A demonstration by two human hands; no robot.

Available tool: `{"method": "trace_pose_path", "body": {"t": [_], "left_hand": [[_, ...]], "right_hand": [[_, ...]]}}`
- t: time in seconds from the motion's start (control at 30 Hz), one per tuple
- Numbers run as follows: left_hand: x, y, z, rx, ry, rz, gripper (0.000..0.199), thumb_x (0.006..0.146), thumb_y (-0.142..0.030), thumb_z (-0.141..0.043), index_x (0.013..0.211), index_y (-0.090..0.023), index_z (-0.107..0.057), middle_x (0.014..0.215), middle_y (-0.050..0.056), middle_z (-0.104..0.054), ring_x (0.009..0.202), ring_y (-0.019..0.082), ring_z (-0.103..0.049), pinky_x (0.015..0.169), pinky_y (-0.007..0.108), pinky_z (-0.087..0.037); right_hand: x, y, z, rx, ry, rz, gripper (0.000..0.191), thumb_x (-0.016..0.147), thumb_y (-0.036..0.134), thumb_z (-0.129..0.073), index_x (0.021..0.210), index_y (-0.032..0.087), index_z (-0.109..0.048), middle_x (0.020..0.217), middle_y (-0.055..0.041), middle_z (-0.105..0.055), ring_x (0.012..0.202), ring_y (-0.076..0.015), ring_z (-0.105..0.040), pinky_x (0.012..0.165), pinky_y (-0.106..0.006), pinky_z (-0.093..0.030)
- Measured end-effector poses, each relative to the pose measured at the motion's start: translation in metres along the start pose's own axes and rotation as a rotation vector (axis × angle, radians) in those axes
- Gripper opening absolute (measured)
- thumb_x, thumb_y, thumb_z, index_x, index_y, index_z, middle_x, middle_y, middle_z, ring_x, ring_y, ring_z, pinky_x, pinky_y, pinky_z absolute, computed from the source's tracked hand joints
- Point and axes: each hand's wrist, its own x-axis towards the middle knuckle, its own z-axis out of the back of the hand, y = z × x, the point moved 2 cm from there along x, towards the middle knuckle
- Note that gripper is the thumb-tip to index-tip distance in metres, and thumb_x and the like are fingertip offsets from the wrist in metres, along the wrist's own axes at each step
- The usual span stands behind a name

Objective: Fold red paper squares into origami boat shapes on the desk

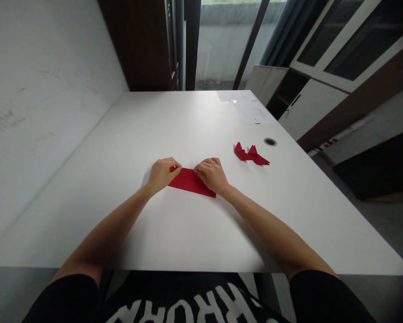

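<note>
A folded strip of red paper [190,182] lies flat on the white table [120,148], directly in front of me. My left hand [162,175] holds its left end, with the fingertips curled over the upper corner. My right hand [212,175] presses on the right part of the strip, and its fingers cover the upper edge there. To the right of my right hand lies a folded red paper shape [250,154] with pointed tips, apart from both hands.
A round cable grommet [270,141] is set in the tabletop near the right side. White printed sheets [246,105] lie at the far right corner. A white wall [46,112] runs along the table's left side, and white cabinets [309,107] stand beyond the right side.
</note>
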Motion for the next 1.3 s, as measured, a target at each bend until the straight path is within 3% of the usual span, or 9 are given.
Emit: {"method": "trace_pose_path", "body": {"t": [0.37,0.5,0.6,0.73,0.87,0.93,1.07,1.2,1.3], "left_hand": [[0.003,0.052,0.003,-0.156,-0.206,0.263,0.021,0.092,-0.035,-0.06,0.089,-0.019,-0.074,0.094,0.005,-0.075,0.081,0.017,-0.067,0.078,0.029,-0.049],[0.0,0.049,-0.025,-0.474,-0.011,0.296,0.033,0.091,-0.044,-0.062,0.109,-0.019,-0.073,0.097,0.006,-0.076,0.087,0.02,-0.069,0.078,0.029,-0.051],[-0.002,0.046,-0.039,-0.609,0.035,0.314,0.037,0.089,-0.049,-0.064,0.105,-0.017,-0.075,0.096,0.006,-0.076,0.088,0.022,-0.069,0.078,0.031,-0.052],[0.0,0.059,-0.038,-0.73,-0.086,0.384,0.038,0.089,-0.05,-0.064,0.1,-0.016,-0.075,0.094,0.006,-0.076,0.087,0.022,-0.068,0.08,0.032,-0.051],[0.003,0.082,-0.027,-0.774,-0.249,0.487,0.036,0.084,-0.047,-0.07,0.097,-0.014,-0.075,0.091,0.006,-0.076,0.083,0.02,-0.066,0.079,0.031,-0.051],[0.003,0.089,-0.023,-0.849,-0.288,0.563,0.038,0.08,-0.047,-0.073,0.097,-0.013,-0.075,0.09,0.007,-0.076,0.081,0.02,-0.067,0.078,0.032,-0.052],[0.002,0.088,-0.025,-1.082,-0.118,0.68,0.046,0.074,-0.046,-0.08,0.103,-0.011,-0.074,0.094,0.012,-0.076,0.081,0.021,-0.069,0.075,0.033,-0.054],[-0.002,0.078,-0.032,-1.123,0.08,0.705,0.048,0.073,-0.045,-0.082,0.105,-0.01,-0.074,0.095,0.013,-0.077,0.08,0.019,-0.069,0.072,0.029,-0.053],[-0.004,0.071,-0.034,-1.081,0.175,0.68,0.048,0.074,-0.047,-0.082,0.105,-0.011,-0.075,0.093,0.012,-0.077,0.076,0.018,-0.068,0.07,0.029,-0.052]], "right_hand": [[-0.002,-0.035,-0.005,0.193,-0.033,-0.196,0.018,0.098,0.032,-0.055,0.089,0.024,-0.068,0.09,-0.0048,-0.074,0.088,-0.0235,-0.064,0.089,-0.041,-0.043],[-0.003,-0.034,-0.009,0.41,-0.045,-0.338,0.022,0.097,0.039,-0.053,0.088,0.024,-0.066,0.081,-0.0022,-0.071,0.075,-0.0192,-0.061,0.073,-0.033,-0.046],[-0.004,-0.031,-0.012,0.477,-0.037,-0.35,0.024,0.095,0.041,-0.054,0.085,0.023,-0.066,0.077,-0.0009,-0.069,0.07,-0.0173,-0.059,0.068,-0.031,-0.045],[-0.005,-0.042,-0.013,0.514,0.005,-0.333,0.024,0.094,0.041,-0.055,0.085,0.021,-0.067,0.077,-0.001,-0.07,0.068,-0.016,-0.059,0.067,-0.029,-0.044],[-0.009,-0.079,-0.013,0.558,0.117,-0.383,0.022,0.089,0.04,-0.059,0.083,0.021,-0.067,0.075,-0.0012,-0.071,0.069,-0.0165,-0.062,0.069,-0.03,-0.047],[-0.011,-0.097,-0.009,0.562,0.05,-0.437,0.023,0.09,0.041,-0.058,0.082,0.02,-0.066,0.075,-0.0022,-0.071,0.069,-0.0167,-0.062,0.071,-0.031,-0.048],[-0.013,-0.101,-0.001,0.565,-0.041,-0.381,0.025,0.09,0.038,-0.061,0.105,0.021,-0.068,0.085,-0.0035,-0.073,0.075,-0.018,-0.065,0.074,-0.033,-0.051],[-0.01,-0.065,0.001,0.629,0.029,-0.135,0.047,0.092,0.035,-0.064,0.138,0.027,-0.058,0.106,-0.005,-0.073,0.09,-0.0191,-0.067,0.081,-0.035,-0.053],[-0.007,-0.037,0.003,0.664,0.047,0.0,0.043,0.096,0.036,-0.063,0.139,0.032,-0.06,0.112,-0.0066,-0.07,0.098,-0.0204,-0.066,0.085,-0.036,-0.054]]}}
